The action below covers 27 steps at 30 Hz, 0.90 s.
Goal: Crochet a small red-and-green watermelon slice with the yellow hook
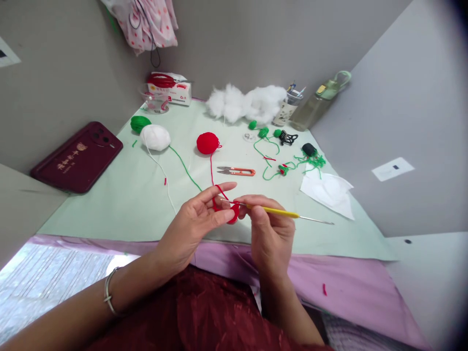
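Left hand (197,219) pinches a small red crochet piece (234,213) between thumb and fingers, index finger stretched out with red yarn (211,168) looped over it. Right hand (268,229) grips a yellow crochet hook (278,211), closed around the handle, tip stuck into the red piece, far metal end pointing right. Both hands hover just above the near edge of the pale green surface (139,195). The yarn runs up from the left hand to a red yarn ball (207,143) mid-surface. Orange thread snips (237,171) lie between that ball and the hands. White yarn ball (155,137) and green yarn ball (139,123) sit touching, far left. Dark red phone (78,156) leans off the left edge. White stuffing (246,103) piled at the back wall, a pen cup (288,109) and a green bottle (320,100) just right of it. Small green crochet bits (263,132) with loose tails right of the red ball; white paper (329,191) at the right edge. Silver bracelet (108,292) on the left wrist.
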Each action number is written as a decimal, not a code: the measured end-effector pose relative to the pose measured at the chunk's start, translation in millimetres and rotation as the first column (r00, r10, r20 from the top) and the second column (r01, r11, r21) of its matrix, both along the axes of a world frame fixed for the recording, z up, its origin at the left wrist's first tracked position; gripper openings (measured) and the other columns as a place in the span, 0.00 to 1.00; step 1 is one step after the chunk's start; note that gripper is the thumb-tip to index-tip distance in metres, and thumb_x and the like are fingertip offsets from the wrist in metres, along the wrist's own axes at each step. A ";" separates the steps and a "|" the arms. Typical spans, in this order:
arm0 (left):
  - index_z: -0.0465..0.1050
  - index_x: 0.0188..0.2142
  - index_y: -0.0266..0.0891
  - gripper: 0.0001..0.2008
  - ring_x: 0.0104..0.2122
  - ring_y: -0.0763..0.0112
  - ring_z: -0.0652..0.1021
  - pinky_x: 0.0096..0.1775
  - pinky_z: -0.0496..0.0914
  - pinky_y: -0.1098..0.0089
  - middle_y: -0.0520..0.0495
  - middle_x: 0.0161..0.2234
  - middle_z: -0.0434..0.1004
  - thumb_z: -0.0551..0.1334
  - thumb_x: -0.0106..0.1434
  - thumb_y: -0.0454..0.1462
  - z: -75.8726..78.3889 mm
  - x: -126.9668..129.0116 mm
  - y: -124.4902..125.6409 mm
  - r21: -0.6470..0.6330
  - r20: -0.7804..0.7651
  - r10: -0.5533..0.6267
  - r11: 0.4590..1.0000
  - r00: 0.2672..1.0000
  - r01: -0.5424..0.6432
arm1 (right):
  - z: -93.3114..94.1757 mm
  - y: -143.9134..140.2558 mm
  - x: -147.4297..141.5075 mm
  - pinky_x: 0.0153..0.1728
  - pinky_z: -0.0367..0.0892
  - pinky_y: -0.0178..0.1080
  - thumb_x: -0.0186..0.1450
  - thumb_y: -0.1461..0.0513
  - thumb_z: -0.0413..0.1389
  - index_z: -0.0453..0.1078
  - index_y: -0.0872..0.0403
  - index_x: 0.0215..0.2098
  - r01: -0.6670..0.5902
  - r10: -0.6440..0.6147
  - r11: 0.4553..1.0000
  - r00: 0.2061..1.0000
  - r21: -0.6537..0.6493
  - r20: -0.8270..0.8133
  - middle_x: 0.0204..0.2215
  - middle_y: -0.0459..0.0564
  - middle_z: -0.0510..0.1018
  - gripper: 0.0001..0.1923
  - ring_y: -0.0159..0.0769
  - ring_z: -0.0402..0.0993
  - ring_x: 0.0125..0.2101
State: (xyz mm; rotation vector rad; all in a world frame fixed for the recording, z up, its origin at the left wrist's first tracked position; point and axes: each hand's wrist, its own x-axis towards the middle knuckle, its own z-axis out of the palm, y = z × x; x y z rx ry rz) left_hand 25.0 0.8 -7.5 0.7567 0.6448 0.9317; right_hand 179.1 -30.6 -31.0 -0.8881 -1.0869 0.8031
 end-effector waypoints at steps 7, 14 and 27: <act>0.85 0.53 0.49 0.20 0.36 0.76 0.77 0.46 0.70 0.73 0.54 0.34 0.80 0.77 0.61 0.34 -0.8 -0.3 1.1 -0.013 -0.007 -0.002 1.000 1.000 0.002 | 5.7 -0.7 -3.0 0.36 0.75 0.40 0.73 0.62 0.61 0.84 0.46 0.42 0.133 -0.144 0.988 0.977 0.077 0.157 0.39 0.47 0.86 0.08 0.34 0.78 0.33; 0.86 0.52 0.49 0.19 0.35 0.77 0.73 0.44 0.67 0.74 0.55 0.33 0.76 0.77 0.61 0.36 -1.1 -3.9 2.6 -0.012 -0.076 0.021 1.000 0.997 -0.022 | 8.5 -3.0 3.6 0.33 0.75 0.36 0.75 0.61 0.59 0.82 0.49 0.40 0.163 -0.162 0.987 0.985 0.003 -0.064 0.34 0.45 0.83 0.09 0.29 0.78 0.27; 0.87 0.51 0.48 0.17 0.36 0.75 0.74 0.46 0.67 0.72 0.54 0.32 0.75 0.76 0.62 0.36 -3.5 -3.6 4.3 -0.006 -0.088 0.016 1.000 0.996 -0.016 | 9.2 -12.2 -2.5 0.34 0.74 0.40 0.74 0.68 0.56 0.81 0.49 0.44 0.290 -0.356 0.927 0.878 0.236 0.319 0.36 0.46 0.84 0.12 0.34 0.78 0.33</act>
